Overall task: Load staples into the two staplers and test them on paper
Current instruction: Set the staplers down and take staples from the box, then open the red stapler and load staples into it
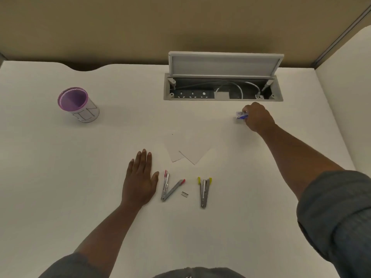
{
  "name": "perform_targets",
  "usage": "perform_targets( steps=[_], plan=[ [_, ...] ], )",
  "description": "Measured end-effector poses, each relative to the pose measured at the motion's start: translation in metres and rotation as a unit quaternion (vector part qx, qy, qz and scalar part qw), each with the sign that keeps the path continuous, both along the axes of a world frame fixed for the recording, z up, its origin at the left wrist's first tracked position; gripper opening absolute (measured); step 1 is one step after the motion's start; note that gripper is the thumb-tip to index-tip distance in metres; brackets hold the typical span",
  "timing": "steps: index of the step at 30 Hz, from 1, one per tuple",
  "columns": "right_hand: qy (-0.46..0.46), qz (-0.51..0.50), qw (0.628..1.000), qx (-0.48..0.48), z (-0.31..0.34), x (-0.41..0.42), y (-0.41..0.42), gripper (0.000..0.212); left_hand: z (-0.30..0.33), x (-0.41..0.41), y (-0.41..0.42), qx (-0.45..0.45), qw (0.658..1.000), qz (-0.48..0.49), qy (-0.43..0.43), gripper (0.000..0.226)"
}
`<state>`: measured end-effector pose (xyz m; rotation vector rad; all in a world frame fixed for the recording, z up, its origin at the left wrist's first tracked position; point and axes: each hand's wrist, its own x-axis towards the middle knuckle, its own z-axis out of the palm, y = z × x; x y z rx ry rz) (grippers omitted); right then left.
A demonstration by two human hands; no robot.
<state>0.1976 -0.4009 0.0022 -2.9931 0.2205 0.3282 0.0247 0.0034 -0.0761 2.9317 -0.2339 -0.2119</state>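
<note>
Two small metal staplers lie on the white desk. The red-tipped stapler [169,188] is swung open in a V; the yellow-tipped stapler [204,192] lies to its right, nearly closed. A short strip of staples [184,194] rests between them. Two white paper pieces [186,149] overlap just beyond. My left hand [140,177] lies flat on the desk, fingers straight, left of the red-tipped stapler. My right hand [257,117] reaches far right and grips a small blue-and-white staple box [241,115].
A purple-rimmed pen cup [78,105] stands at the far left. An open cable hatch [222,87] with sockets and cables is set into the desk's back, its lid raised. A brown partition wall [140,27] stands behind the desk.
</note>
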Motion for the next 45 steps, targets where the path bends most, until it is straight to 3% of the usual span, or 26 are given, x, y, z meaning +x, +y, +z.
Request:
perform_targets(
  steps=[9,15,20,25,30,38,41,45],
  plan=[
    [0.033,0.010,0.999,0.012,-0.020,0.012,-0.003,0.040,-0.001,0.002,-0.001,0.001,1.000,0.000,0.011,0.068],
    [0.022,-0.003,1.000,-0.006,-0.012,0.006,0.003,0.052,0.011,0.002,-0.003,-0.059,0.998,0.017,0.019,0.066],
    [-0.052,0.027,0.997,0.042,-0.002,-0.019,0.029,0.030,0.027,-0.005,-0.013,-0.088,0.993,0.011,-0.071,0.039],
    [-0.024,0.099,0.986,0.132,0.000,-0.062,0.079,0.018,0.041,-0.007,-0.028,-0.129,0.990,0.028,0.047,0.030],
    [0.026,0.185,0.971,0.150,0.000,-0.109,0.129,0.018,0.051,-0.014,-0.037,-0.082,0.985,0.046,0.143,0.039],
    [0.073,0.287,0.951,0.093,-0.008,-0.168,0.179,0.029,0.055,-0.022,-0.047,-0.075,0.980,0.081,0.164,0.031],
    [0.067,0.298,0.950,0.060,-0.011,-0.177,0.188,0.027,0.058,-0.023,-0.050,-0.091,0.980,0.084,0.153,0.018],
    [0.044,0.286,0.954,0.075,-0.005,-0.183,0.192,0.024,0.059,-0.025,-0.049,-0.082,0.983,0.092,0.135,0.024]
  ],
)
